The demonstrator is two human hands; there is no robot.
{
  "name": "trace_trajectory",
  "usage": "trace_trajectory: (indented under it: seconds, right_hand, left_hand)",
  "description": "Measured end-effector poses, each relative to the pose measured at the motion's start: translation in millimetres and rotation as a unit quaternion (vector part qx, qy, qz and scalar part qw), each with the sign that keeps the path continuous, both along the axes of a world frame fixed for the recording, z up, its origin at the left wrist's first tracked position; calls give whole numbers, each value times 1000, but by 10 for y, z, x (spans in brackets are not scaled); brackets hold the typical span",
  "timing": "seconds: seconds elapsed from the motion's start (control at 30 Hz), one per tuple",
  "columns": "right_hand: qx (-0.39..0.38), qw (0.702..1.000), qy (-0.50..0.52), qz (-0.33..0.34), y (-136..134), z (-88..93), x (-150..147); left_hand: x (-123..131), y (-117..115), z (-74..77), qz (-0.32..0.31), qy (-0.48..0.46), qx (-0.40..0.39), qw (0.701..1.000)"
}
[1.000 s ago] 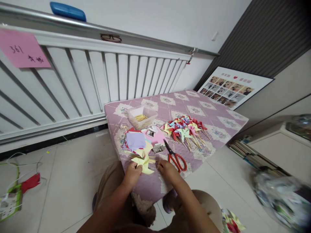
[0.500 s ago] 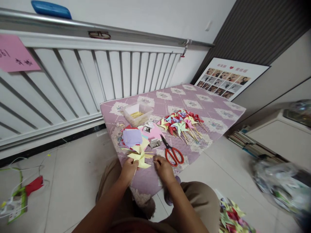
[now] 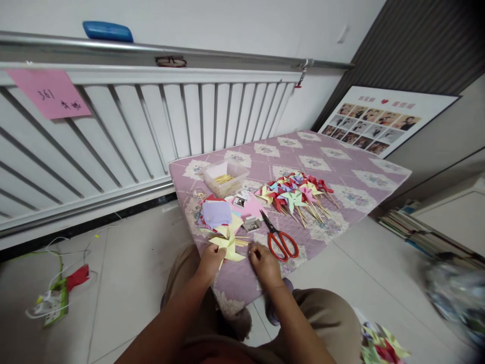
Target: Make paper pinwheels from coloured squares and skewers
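A pale yellow paper pinwheel (image 3: 230, 248) is pinched between the thumb and fingers of my left hand (image 3: 210, 262), at the near end of the table. Just right of it, my right hand (image 3: 265, 263) has its fingertips pressed together near the table top; anything in them is too small to name. Thin wooden sticks (image 3: 242, 241) lie behind the pinwheel, between the hands. Orange-handled scissors (image 3: 282, 244) rest right of my right hand, blades pointing away. Behind my left hand is a stack of coloured paper squares (image 3: 216, 214), purple on top. A small grey box (image 3: 252, 224) sits beside it.
A clear plastic box (image 3: 216, 187) holding sticks stands further back. Several coloured pinwheels (image 3: 293, 196) are heaped right of it on the patterned cloth (image 3: 265, 149). More pinwheels (image 3: 384, 346) lie at the floor, lower right. A radiator (image 3: 208, 116) runs along the wall.
The camera view has turned slightly left, so everything appears shifted to the right. Both hands keep nearly the same pose, with the yellow pinwheel still in the left hand.
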State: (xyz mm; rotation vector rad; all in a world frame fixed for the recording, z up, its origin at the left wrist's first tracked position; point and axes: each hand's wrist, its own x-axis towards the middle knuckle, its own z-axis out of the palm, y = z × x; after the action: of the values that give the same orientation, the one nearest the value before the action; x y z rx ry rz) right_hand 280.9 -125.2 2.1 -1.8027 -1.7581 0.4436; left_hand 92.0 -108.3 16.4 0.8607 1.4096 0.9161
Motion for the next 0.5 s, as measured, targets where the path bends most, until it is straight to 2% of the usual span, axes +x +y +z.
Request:
trace_trajectory:
  seconds: [0.17, 0.3, 0.5]
  right_hand:
    - [0, 1000, 13, 8, -10, 35, -44]
    - [8, 999, 38, -20, -15, 33, -104]
    - [15, 986, 155, -56, -4, 52, -77]
  left_hand:
    - [-5, -7, -53, -2, -6, 4, 1000]
    - [-16, -9, -51, -2, -7, 4, 1000]
    - [-27, -15, -35, -1, -17, 4, 1000]
